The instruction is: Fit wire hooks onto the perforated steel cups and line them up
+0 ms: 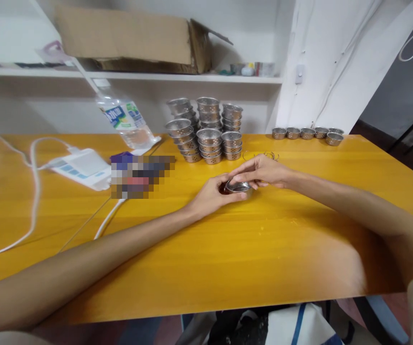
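Both my hands meet near the middle of the yellow table (228, 258) around one small perforated metal cup (240, 189). My left hand (212, 194) is curled round the cup's left side and grips it. My right hand (262, 171) reaches in from the right, its fingers pinched over the cup's rim. Behind the hands lie thin wire rings (260, 155) on the table. Further back stand several stacks of the same metal cups (206, 129).
A row of several single metal cups (307, 133) sits at the table's far right. A plastic water bottle (127, 120) leans at the back left, beside a white device (82, 167) with white cables (34, 191). A cardboard box (131, 40) rests on the shelf above.
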A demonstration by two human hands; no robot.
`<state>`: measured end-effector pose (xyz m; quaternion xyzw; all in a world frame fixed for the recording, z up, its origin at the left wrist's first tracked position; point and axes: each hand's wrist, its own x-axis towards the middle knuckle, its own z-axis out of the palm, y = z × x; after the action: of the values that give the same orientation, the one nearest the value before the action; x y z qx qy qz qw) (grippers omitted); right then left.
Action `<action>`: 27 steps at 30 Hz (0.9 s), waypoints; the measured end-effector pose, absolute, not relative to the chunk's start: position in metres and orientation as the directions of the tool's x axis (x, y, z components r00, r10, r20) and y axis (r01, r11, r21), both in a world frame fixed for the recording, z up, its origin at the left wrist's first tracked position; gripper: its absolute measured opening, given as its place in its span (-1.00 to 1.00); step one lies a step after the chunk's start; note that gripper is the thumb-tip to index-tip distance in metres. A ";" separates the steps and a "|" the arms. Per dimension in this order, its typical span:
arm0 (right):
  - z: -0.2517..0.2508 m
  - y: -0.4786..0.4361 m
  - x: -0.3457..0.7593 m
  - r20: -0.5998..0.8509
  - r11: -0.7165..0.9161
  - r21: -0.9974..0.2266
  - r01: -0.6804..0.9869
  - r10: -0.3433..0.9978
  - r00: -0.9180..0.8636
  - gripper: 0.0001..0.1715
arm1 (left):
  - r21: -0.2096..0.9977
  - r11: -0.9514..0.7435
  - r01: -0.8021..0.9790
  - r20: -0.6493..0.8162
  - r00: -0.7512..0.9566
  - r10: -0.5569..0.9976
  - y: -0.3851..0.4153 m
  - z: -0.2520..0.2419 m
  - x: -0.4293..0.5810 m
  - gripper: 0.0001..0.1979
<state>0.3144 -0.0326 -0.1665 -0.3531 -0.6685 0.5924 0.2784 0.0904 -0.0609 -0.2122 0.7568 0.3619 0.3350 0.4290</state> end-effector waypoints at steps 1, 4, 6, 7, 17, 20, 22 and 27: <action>-0.168 -0.031 0.315 -0.045 0.066 -0.986 0.155 0.786 -0.616 -0.59 | 0.893 -0.362 0.268 0.188 0.509 0.840 -0.061 -0.212 0.091 -0.46; -0.172 -0.029 0.317 -0.032 0.130 -0.974 0.186 0.733 -0.680 -0.55 | 0.900 -0.348 0.262 0.176 0.512 0.841 -0.062 -0.212 0.091 -0.43; -0.173 -0.027 0.317 -0.017 0.178 -0.962 0.206 0.717 -0.697 -0.57 | 0.898 -0.353 0.264 0.180 0.514 0.839 -0.062 -0.212 0.092 -0.45; -0.173 -0.027 0.317 -0.008 0.202 -0.954 0.220 0.718 -0.696 -0.59 | 0.893 -0.359 0.271 0.182 0.512 0.840 -0.062 -0.212 0.092 -0.46; -0.179 -0.022 0.314 0.139 0.428 -0.864 0.265 0.708 -0.692 -0.71 | 0.840 -0.416 0.347 0.215 0.490 0.844 -0.059 -0.216 0.090 -0.49; -0.180 -0.022 0.315 0.168 0.459 -0.840 0.290 0.727 -0.665 -0.74 | 0.824 -0.425 0.374 0.215 0.488 0.846 -0.059 -0.215 0.090 -0.51; -0.179 -0.021 0.316 0.172 0.463 -0.833 0.305 0.738 -0.652 -0.72 | 0.816 -0.429 0.387 0.212 0.491 0.845 -0.060 -0.213 0.091 -0.52; -0.176 -0.018 0.319 0.092 0.372 -0.892 0.256 0.705 -0.703 -0.60 | 0.834 -0.409 0.371 0.183 0.514 0.838 -0.060 -0.212 0.091 -0.49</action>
<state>0.3193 -0.0179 -0.1761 -0.3030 -0.7932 0.4715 0.2382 0.0906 -0.0604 -0.2116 0.7816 0.3867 0.3058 0.3821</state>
